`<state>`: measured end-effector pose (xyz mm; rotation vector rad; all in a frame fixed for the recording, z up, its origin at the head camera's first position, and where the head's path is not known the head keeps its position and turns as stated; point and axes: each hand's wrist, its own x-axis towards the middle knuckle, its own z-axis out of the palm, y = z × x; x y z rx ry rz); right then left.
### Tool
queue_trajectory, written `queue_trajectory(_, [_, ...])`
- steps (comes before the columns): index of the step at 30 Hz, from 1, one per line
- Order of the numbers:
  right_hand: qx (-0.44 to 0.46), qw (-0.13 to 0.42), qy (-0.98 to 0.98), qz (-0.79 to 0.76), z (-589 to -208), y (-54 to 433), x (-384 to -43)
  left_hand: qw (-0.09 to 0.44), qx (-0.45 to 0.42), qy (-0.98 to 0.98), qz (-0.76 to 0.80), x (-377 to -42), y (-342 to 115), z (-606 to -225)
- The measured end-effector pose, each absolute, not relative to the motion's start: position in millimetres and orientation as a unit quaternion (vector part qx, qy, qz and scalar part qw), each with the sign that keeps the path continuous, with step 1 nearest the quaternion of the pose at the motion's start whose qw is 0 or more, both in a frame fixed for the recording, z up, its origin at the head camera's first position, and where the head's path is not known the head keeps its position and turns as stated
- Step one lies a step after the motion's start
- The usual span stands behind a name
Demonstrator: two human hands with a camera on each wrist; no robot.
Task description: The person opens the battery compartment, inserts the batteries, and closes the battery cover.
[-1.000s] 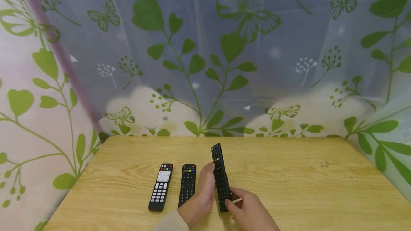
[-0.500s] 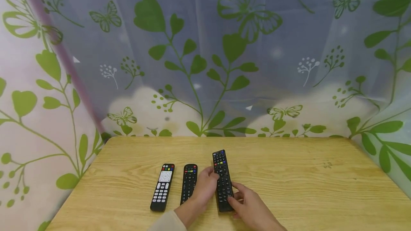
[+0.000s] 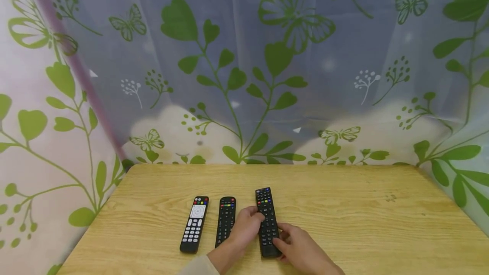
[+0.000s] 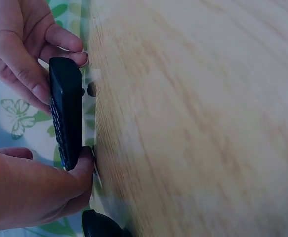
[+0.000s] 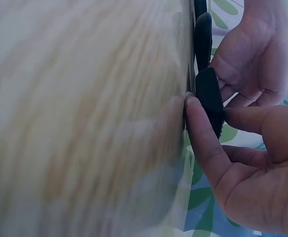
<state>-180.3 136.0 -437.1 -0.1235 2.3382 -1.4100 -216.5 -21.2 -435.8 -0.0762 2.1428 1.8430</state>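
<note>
A long black remote control [image 3: 268,224], its keypad facing up, is held by both hands close over the wooden table. My left hand [image 3: 246,224] grips its left edge near the middle, with the thumb over the keys. On the lower right side, my right hand [image 3: 303,247] pinches it between thumb and fingers. In the left wrist view the remote [image 4: 67,108] shows its end and side, slightly off the tabletop. Seen from the right wrist, fingertips of the right hand [image 5: 247,163] reach under the remote's edge [image 5: 210,96], right at the table.
To the left lie two more remotes: a black one with white keys [image 3: 194,226], and an all-black one [image 3: 226,215] whose lower part the left hand and forearm overlap. A wooden table [image 3: 344,207] extends around them. A leaf-and-butterfly patterned curtain [image 3: 214,96] hangs behind its far edge.
The held remote has turned from tilted on its side to keypad up and come down nearer the table and front. The left thumb has moved over its keys. The other two remotes stay put.
</note>
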Motion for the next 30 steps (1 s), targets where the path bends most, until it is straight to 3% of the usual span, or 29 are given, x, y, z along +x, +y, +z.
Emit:
queue_trajectory(12, [-0.056, 0.205, 0.843, -0.493, -441, 138, -184, 0.163, 0.038, 0.767, 0.619, -215, -21, -430])
queue_trajectory(30, [-0.044, 0.210, 0.849, -0.482, -440, 138, -186, 0.164, 0.027, 0.796, 0.582, -212, -38, -427])
